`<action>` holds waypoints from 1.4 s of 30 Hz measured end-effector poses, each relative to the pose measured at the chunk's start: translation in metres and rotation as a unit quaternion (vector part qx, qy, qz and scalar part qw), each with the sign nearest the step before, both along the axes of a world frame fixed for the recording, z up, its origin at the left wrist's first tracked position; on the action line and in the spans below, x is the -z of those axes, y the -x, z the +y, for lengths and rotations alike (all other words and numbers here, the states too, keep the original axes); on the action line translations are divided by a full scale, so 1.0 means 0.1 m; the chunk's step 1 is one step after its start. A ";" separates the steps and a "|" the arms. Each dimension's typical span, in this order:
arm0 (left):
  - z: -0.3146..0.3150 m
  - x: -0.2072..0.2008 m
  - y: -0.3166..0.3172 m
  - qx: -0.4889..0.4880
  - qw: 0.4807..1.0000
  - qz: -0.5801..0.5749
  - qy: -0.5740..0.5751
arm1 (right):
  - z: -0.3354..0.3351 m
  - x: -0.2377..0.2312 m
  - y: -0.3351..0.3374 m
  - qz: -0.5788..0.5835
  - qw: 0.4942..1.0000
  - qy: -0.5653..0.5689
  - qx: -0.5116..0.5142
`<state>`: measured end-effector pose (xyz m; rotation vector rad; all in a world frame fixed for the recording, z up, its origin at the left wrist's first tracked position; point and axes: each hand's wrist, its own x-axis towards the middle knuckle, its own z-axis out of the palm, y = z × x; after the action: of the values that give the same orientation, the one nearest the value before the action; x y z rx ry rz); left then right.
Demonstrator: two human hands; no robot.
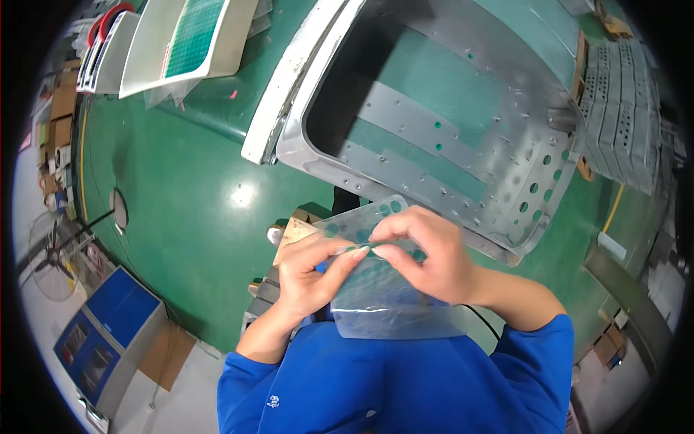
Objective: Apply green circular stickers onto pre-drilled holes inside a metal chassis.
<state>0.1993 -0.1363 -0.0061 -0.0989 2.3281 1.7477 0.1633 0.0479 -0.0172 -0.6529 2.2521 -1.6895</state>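
In front of my chest is a clear plastic sheet [397,318] with rows of round green dots, likely stickers. My left hand [309,269] pinches its upper part, thumb and forefinger close together. From the right, my right hand [437,253] meets it there, fingers bent over the sheet and thumb tip almost touching the left thumb. A small green dot shows between the fingertips; whether it is loose cannot be made out. Just beyond my hands lies a large grey metal housing [314,163], open-topped, its inside walls pierced with holes, some showing green.
A white bin [130,79] with a green dotted sheet in it stands at the far left, near red tape rolls [112,18]. Stacked perforated metal parts [622,108] stand at the right. Lower left are a blue cabinet [123,311] and a fan [54,253].
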 end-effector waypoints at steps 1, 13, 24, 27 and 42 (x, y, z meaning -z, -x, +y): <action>0.05 0.02 -0.04 -0.007 1.000 0.021 -0.004 | 0.04 -0.03 0.01 -0.060 0.998 0.012 -0.003; 0.33 0.07 -0.31 -0.051 0.997 0.057 0.033 | 0.23 0.01 -0.11 -0.124 0.992 0.026 -0.011; 0.44 0.12 -0.28 -0.074 0.997 -0.019 0.004 | 0.35 0.12 -0.06 0.108 0.993 -0.017 -0.037; 0.41 0.17 -0.30 -0.122 0.991 -0.047 -0.007 | 0.35 0.10 0.09 0.015 0.999 -0.010 -0.028; -0.21 0.63 -0.93 -0.393 0.908 -0.147 0.014 | 0.22 1.54 0.57 -0.070 0.960 -0.272 0.001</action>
<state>0.2927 -0.1575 -0.0686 -1.3689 2.2163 1.8081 0.1067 0.0695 -0.1711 -0.3844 2.4461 -0.9924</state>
